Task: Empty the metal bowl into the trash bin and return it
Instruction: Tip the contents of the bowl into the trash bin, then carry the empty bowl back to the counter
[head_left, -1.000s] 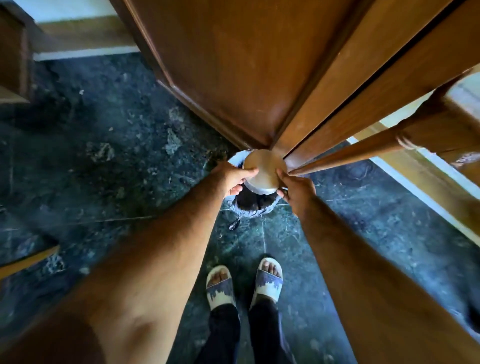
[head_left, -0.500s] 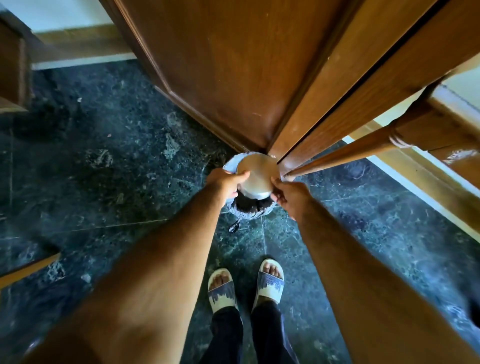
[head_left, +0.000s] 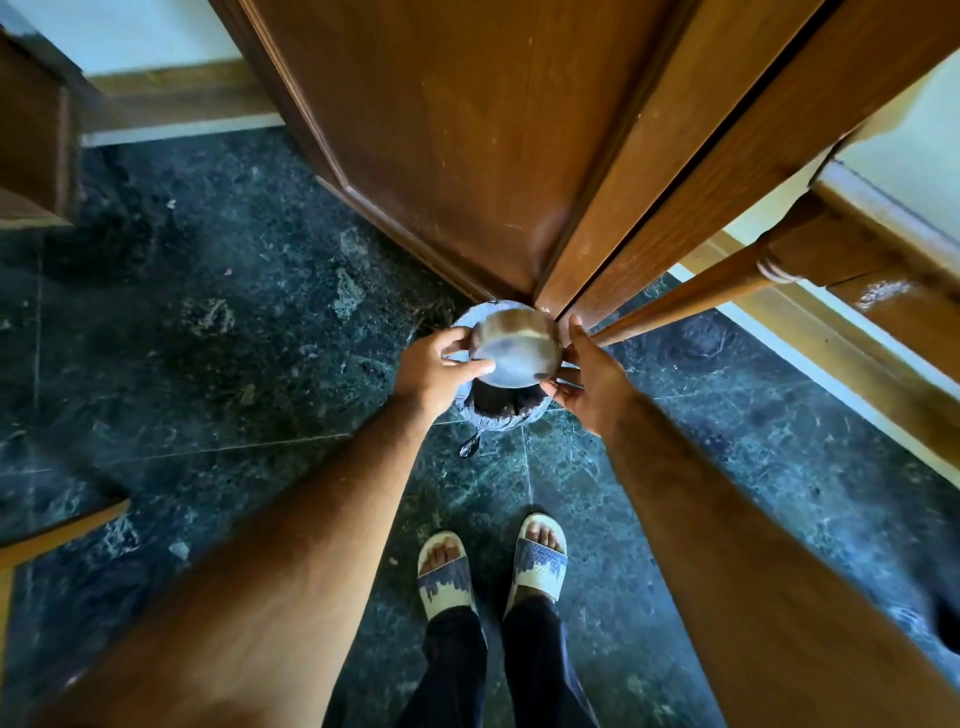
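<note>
The metal bowl is held upside down, its shiny bottom facing me, right above the trash bin. The bin is small, lined with a grey-blue bag, and stands on the dark floor at the foot of a wooden door. My left hand grips the bowl's left side. My right hand holds its right side with fingers spread along the rim. The bowl covers most of the bin's opening; what is inside the bin is dark and unclear.
A wooden door and its frame rise just behind the bin. A wooden table leg slants in from the right. The floor is dark green marble. My sandalled feet stand just short of the bin.
The bowl has tipped further, so its flat bottom now faces me more squarely. Both hands stay on it above the bin and have shifted only slightly.
</note>
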